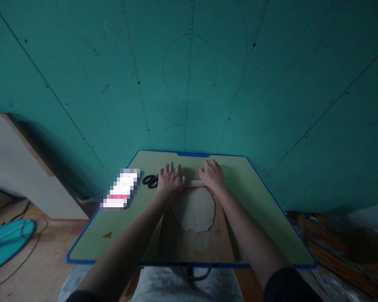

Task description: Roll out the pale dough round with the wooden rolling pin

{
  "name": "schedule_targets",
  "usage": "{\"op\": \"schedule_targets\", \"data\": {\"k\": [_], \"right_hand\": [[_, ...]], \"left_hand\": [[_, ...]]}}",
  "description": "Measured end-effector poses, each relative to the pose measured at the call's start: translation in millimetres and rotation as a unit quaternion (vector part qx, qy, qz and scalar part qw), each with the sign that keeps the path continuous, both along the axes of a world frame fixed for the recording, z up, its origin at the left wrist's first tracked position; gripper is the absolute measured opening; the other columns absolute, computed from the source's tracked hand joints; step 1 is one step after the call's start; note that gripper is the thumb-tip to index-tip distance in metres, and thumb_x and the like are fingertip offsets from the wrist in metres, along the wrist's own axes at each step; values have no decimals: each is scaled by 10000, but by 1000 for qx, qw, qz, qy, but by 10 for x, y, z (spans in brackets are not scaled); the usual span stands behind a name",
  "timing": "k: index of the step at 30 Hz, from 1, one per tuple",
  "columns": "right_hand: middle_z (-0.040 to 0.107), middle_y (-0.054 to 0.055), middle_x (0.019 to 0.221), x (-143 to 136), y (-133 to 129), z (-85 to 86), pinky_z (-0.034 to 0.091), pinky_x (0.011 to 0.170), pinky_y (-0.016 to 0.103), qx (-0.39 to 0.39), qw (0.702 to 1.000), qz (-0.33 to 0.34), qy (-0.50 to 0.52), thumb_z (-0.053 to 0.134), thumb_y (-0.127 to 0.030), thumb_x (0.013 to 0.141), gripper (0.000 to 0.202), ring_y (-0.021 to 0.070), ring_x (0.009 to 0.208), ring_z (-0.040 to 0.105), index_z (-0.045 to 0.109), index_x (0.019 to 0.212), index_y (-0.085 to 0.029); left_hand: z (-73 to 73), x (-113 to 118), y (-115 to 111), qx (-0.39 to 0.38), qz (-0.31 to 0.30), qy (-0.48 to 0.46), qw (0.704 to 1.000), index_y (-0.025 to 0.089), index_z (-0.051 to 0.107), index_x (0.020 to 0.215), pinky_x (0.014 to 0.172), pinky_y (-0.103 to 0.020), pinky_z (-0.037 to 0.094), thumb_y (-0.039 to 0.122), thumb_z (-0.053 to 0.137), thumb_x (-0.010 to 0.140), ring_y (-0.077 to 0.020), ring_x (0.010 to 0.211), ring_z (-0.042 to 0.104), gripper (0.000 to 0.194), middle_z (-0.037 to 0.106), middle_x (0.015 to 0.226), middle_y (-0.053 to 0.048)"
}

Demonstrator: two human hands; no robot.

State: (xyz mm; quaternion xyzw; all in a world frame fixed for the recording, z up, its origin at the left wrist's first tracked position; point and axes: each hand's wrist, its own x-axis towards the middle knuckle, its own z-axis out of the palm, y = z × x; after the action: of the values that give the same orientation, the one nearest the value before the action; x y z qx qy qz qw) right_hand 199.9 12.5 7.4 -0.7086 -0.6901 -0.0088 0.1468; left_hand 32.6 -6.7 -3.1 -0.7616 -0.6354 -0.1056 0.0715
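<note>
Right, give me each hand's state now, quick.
Left hand: open, palm down over the pale cylindrical rolling pin.
Right hand: open, palm down over the same pin, fingers slightly bent.

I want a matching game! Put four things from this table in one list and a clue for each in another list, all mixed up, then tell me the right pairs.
Things
1. Scissors
2. Rolling pin
3. Dough-like sheet
4. Wooden board

Clues
A. Flat and roundish, with a ragged edge
B. Brown, lying right beneath the sheet
C. Black handles, beside the left hand
D. Pale bar, reaching from the left hand to the right hand

Right pairs
1-C, 2-D, 3-A, 4-B
</note>
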Motion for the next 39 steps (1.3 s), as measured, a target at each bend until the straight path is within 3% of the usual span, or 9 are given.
{"op": "schedule_targets", "data": {"k": [8, 13, 17, 20, 24, 32, 39], "right_hand": [[577, 167, 1292, 23, -289, -32, 373, 1005, 422, -47, 999, -9, -19, 430, -322, 912, 410, 301, 1205, 530, 607, 1248, -169], [594, 161, 1313, 10, -475, -51, 370, 1007, 407, -32, 999, 2, -44, 413, -329, 942, 408, 288, 1189, 543, 630, 1252, -178], [572, 162, 1388, 22, -583, -98, 295, 1098, 425, -3, 998, 36, -59, 382, -279, 954, 457, 287, 1283, 499, 583, 1339, -135], [547, 149, 1436, 37, -674, -150, 205, 1165, 444, 25, 996, 47, -66, 349, -255, 967, 488, 296, 1371, 431, 548, 1386, -105], [574, 121, 1418, 63, -831, -211, 196, 1179, 444, 45, 994, 67, -67, 299, -267, 994, 486, 291, 1390, 420, 587, 1354, -115], [508, 145, 1476, 110, -1241, -296, 208, 1188, 456, 66, 990, 101, -71, 314, -339, 1015, 519, 300, 1402, 400, 508, 1414, -70], [439, 173, 1521, 115, -1289, -216, 182, 1208, 446, 23, 991, 109, -70, 351, -401, 995, 587, 301, 1440, 347, 468, 1436, -32]], "left_hand": [[-77, -67, -248, 47, -46, 17, 998, 147, 566, 1352, 1097, -483, 342, 369, 370, 983, -353, 1377, 431, 473, 459, 1491, -217], [-84, -107, -377, 47, -76, 31, 995, 98, 559, 1351, 1109, -485, 350, 378, 347, 994, -362, 1389, 423, 501, 483, 1470, -229], [-95, -124, -457, 44, -86, 29, 995, 32, 529, 1366, 1108, -482, 364, 387, 358, 993, -365, 1380, 436, 542, 471, 1468, -257], [-105, -144, -551, 49, -101, 24, 993, 30, 553, 1338, 1106, -486, 371, 402, 390, 986, -377, 1360, 457, 537, 477, 1458, -267], [-138, -181, -736, 70, -125, 22, 989, 53, 591, 1285, 1101, -510, 370, 395, 409, 978, -383, 1318, 499, 493, 527, 1417, -256], [-314, -254, -1072, 103, -147, 19, 984, 31, 484, 1401, 1130, -557, 317, 548, 414, 950, -422, 1375, 414, 689, 514, 1428, -257], [-320, -238, -1030, 77, -145, 13, 986, 26, 429, 1447, 1155, -564, 254, 654, 371, 931, -416, 1423, 343, 814, 438, 1488, -272]]}}
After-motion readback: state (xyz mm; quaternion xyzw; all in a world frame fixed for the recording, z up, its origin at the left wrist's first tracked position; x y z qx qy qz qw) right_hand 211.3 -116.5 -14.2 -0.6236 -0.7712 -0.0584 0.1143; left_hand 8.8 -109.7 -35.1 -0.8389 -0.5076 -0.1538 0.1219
